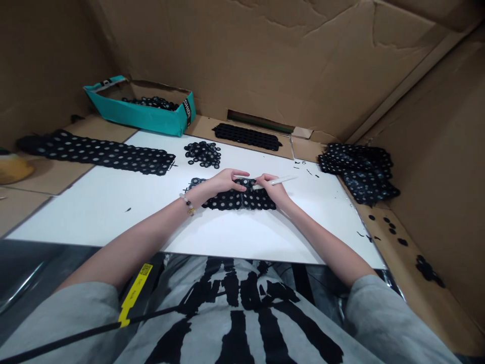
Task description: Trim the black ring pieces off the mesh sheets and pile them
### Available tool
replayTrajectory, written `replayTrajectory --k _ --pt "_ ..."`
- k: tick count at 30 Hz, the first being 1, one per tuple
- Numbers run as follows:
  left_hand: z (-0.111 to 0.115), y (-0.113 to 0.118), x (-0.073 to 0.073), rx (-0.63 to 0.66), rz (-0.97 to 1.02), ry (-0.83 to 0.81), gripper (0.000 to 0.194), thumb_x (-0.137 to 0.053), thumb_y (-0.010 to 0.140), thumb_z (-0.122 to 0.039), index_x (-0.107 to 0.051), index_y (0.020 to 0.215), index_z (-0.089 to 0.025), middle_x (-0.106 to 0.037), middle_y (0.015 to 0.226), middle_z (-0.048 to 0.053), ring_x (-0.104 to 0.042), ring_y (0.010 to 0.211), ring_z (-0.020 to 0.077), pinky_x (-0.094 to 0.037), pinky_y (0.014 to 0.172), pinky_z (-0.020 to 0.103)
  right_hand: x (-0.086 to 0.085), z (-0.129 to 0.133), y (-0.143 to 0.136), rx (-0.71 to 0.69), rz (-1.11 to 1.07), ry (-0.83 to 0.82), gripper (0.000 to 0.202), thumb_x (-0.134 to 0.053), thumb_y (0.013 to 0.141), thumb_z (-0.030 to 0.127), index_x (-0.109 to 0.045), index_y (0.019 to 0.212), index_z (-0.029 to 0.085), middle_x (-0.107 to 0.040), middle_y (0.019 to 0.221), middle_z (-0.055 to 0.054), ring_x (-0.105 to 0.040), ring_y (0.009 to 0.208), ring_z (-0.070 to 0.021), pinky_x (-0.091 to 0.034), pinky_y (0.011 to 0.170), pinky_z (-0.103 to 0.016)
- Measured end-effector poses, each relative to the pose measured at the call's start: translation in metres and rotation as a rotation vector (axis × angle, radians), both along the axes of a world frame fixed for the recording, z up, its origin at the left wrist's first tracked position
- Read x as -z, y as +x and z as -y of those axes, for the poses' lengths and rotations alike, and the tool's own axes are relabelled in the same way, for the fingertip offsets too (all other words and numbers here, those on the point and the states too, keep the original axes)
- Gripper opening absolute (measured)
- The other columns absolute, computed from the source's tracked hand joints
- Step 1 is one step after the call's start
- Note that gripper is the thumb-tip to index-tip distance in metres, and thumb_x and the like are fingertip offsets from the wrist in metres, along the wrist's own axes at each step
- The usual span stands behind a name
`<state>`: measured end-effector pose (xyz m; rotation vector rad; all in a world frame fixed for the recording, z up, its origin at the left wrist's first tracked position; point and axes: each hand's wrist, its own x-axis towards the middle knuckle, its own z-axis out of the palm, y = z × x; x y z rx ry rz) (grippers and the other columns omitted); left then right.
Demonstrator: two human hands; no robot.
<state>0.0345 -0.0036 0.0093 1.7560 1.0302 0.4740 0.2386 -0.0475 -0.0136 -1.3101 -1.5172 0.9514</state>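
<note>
A black perforated strip (227,203) with rows of pale round spots lies on the white board in front of me. My left hand (223,181), with a beaded bracelet at the wrist, rests over its upper left part, thumb and forefinger spread apart. The other left fingers are hidden. In my right hand (270,189) is a slim white pen-like tool (282,180). Its tip end points down at the strip's upper edge, close to my left thumb, while its rear end sticks out to the right. Whether the tip touches the strip I cannot tell.
A turquoise box (144,115) holds loose black rings. A ring pile (204,153) lies on the white board (151,202). Perforated strips lie left (113,154) and behind (246,136); a bundle (359,169) sits right. Cardboard walls (265,60) surround the board, with black scraps on the right.
</note>
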Motion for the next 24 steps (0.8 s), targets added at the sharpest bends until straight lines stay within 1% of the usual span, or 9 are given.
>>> replayTrajectory --k 3,8,12,19,21,24 --pt "0.0008 -0.0009 -0.0019 0.009 -0.014 0.018 0.066 -0.075 0.07 -0.03 -0.062 0.135 -0.021 -0.069 0.129 0.005 -0.053 0.132 0.0296 -0.043 0.106 0.034 0.0004 -0.0004 0.0002 0.015 -0.04 -0.009 0.021 -0.058 0.079 0.037 -0.062 0.064 0.022 -0.073 0.088 -0.001 -0.065 0.094 -0.0215 -0.045 0.094 -0.034" --pt "0.0005 -0.0012 0.0013 0.018 0.01 0.025 0.067 -0.075 0.071 -0.031 -0.061 0.136 -0.022 -0.067 0.132 0.006 -0.053 0.132 0.0291 -0.043 0.106 0.034 0.0011 0.0013 -0.0012 0.026 -0.033 -0.003 0.023 -0.058 0.08 0.039 -0.064 0.066 0.022 -0.074 0.092 -0.002 -0.065 0.096 -0.022 -0.044 0.095 -0.035" --pt "-0.0013 -0.0007 0.004 0.015 0.022 0.015 0.069 -0.075 0.071 -0.03 -0.06 0.138 -0.021 -0.065 0.135 0.006 -0.052 0.133 0.0285 -0.044 0.106 0.034 0.001 0.0018 -0.0018 0.007 -0.037 0.01 0.024 -0.058 0.08 0.04 -0.065 0.067 0.022 -0.074 0.092 -0.002 -0.065 0.095 -0.0215 -0.045 0.094 -0.034" --pt "-0.0005 -0.0002 0.0011 -0.002 0.019 0.001 0.071 -0.076 0.07 -0.031 -0.06 0.138 -0.018 -0.07 0.126 0.008 -0.06 0.122 0.03 -0.047 0.102 0.036 0.0015 0.0021 -0.003 0.016 -0.073 0.022 0.023 -0.058 0.08 0.039 -0.064 0.066 0.022 -0.074 0.093 -0.002 -0.065 0.096 -0.0214 -0.045 0.095 -0.034" --pt "-0.0001 -0.0004 0.0 -0.007 0.025 -0.003 0.072 -0.077 0.069 -0.032 -0.06 0.138 -0.019 -0.07 0.126 0.007 -0.058 0.124 0.0301 -0.047 0.102 0.036 0.001 0.0024 -0.0032 0.025 -0.07 0.017 0.023 -0.057 0.08 0.038 -0.063 0.066 0.022 -0.074 0.093 -0.002 -0.064 0.097 -0.0217 -0.044 0.096 -0.034" --pt "-0.0004 -0.001 0.0 -0.008 0.03 -0.006 0.073 -0.078 0.068 -0.033 -0.06 0.138 -0.022 -0.067 0.132 0.006 -0.055 0.13 0.0295 -0.045 0.104 0.034 -0.0002 0.003 -0.0037 0.03 -0.076 0.008 0.021 -0.056 0.08 0.037 -0.063 0.066 0.022 -0.073 0.09 -0.002 -0.064 0.099 -0.0222 -0.044 0.097 -0.035"
